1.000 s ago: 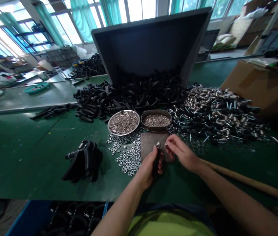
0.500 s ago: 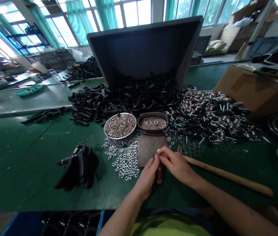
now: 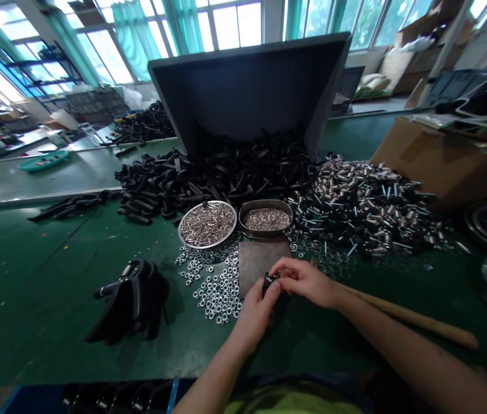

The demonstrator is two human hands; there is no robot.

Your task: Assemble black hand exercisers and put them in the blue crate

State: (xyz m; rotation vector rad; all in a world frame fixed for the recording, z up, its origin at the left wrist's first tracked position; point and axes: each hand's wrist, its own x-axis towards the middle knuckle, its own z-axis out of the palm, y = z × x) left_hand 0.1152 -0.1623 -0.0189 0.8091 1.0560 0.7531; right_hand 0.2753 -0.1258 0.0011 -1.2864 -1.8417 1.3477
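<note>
Two hands that stood apart a second ago are now together: our left hand (image 3: 252, 319) is clamped on the black part (image 3: 268, 281), and our right hand (image 3: 309, 282) has its fingertips at the part's upper end, gripping what we cannot tell. The part, seemingly turned dark end up, is by the near edge of the plate (image 3: 254, 259); we judge the work now needs both hands.

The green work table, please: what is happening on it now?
A person holds a small black part in the left hand, and the fingers of the right hand are at its top; whether they grip something small is hidden. Both hands are at the near edge of a flat grey plate. Loose metal rings lie left of it, and a wooden handle lies to the right.
</note>
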